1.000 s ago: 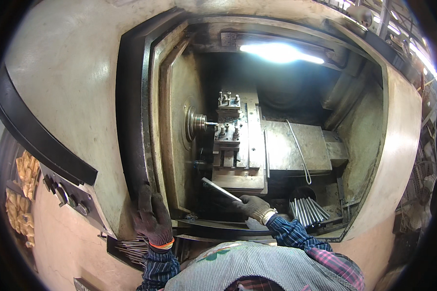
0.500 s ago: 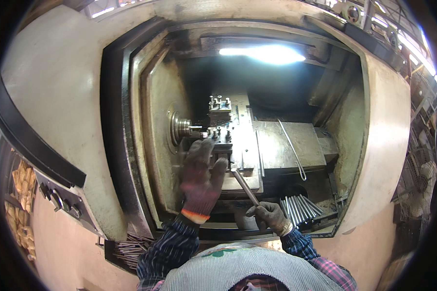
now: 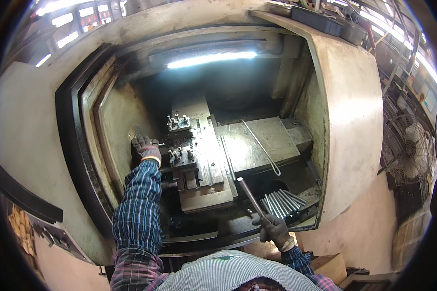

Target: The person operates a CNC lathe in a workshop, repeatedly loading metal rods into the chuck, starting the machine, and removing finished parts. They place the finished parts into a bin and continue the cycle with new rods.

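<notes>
Inside the lathe, my gloved left hand (image 3: 146,147) reaches to the chuck (image 3: 134,129) on the left wall. Its fingers are wrapped over the chuck, hiding most of it. A thin bright metal piece (image 3: 161,144) pokes out beside the fingers. Just right of that hand stands the tool post (image 3: 182,157), with several bolts on top; another bolted tool holder (image 3: 178,123) sits farther back. My gloved right hand (image 3: 274,231) is closed around a metal rod (image 3: 249,193), which slants up and left from the fist.
Several metal rods (image 3: 282,202) lie in the machine's front right corner. A hooked wire rod (image 3: 262,148) and a thinner bar (image 3: 227,157) rest on the slide covers. The machine's right door panel (image 3: 352,121) bounds the opening. A fan (image 3: 408,148) stands outside, at right.
My left hand has moved from in front of the tool post onto the chuck. My right hand still grips the rod. The whole view has shifted and tilted.
</notes>
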A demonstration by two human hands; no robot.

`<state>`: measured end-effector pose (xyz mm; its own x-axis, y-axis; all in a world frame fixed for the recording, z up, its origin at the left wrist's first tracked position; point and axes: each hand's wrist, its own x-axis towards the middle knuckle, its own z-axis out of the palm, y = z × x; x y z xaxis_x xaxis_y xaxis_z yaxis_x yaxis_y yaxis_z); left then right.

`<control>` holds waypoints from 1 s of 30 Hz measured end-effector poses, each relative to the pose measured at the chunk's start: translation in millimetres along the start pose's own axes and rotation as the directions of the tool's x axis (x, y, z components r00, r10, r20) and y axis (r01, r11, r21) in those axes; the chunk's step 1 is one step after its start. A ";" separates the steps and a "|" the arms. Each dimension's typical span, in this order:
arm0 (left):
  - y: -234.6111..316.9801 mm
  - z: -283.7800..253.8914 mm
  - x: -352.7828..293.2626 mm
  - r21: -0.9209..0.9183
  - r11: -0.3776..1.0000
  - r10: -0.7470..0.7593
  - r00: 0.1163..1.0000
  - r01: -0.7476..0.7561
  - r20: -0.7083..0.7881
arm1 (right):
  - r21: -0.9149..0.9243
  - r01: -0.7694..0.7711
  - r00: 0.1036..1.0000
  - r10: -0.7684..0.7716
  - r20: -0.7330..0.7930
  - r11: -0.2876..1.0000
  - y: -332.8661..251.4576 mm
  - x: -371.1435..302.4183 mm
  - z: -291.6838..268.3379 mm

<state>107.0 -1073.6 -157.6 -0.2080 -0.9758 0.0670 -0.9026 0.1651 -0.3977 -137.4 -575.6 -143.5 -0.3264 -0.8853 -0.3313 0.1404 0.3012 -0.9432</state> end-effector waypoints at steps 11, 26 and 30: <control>-5.0 6.4 24.3 0.051 0.997 -0.062 0.972 0.051 0.227 | -0.420 -0.236 0.970 0.239 -0.046 0.876 -15.2 80.8 36.2; 100.9 -89.2 51.2 -0.348 0.714 0.693 0.685 -0.608 0.226 | -0.477 -0.187 0.978 0.207 -0.010 0.859 -9.8 87.7 19.6; 136.0 -161.6 4.6 -0.391 0.610 0.736 0.676 -0.689 -0.041 | -0.401 -0.238 0.970 0.235 -0.057 0.884 -17.0 89.3 16.0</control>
<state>-77.7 -1032.5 -63.6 -0.8204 -0.5318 -0.2102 -0.5551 0.8289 0.0695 -154.0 -665.4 -156.6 -0.3373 -0.7676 -0.5449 -0.1731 0.6196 -0.7656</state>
